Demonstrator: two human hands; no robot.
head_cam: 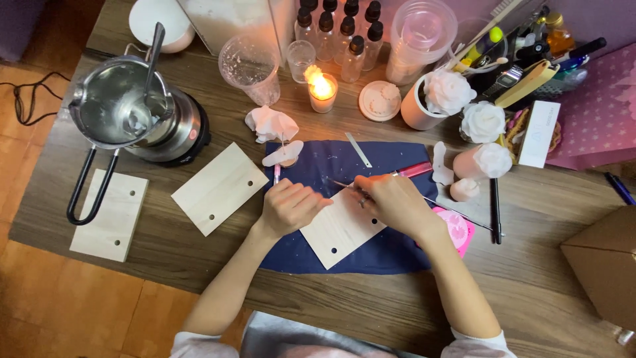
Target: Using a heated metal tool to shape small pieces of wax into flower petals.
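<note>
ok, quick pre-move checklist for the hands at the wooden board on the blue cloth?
1. Left hand steadying the pale wooden board with two holes: ok, fist rests at its edge.
2. Right hand grip on the thin metal tool: ok.
3. Board lying flat on the dark blue cloth: ok.
4. Lit candle in the small glass apart from both hands: ok.
5. What the tool tip touches: cannot tell.
6. Steel pouring pot on the black heater away from the table edge: ok.

Brown wood-grain worktop (pixel 530 278); navy cloth (pixel 371 255), white-speckled; pale wooden boards (pixel 218 187); white wax flowers (pixel 449 91); pink mould (pixel 458 229); pink polka-dot box (pixel 599 113) far right
</note>
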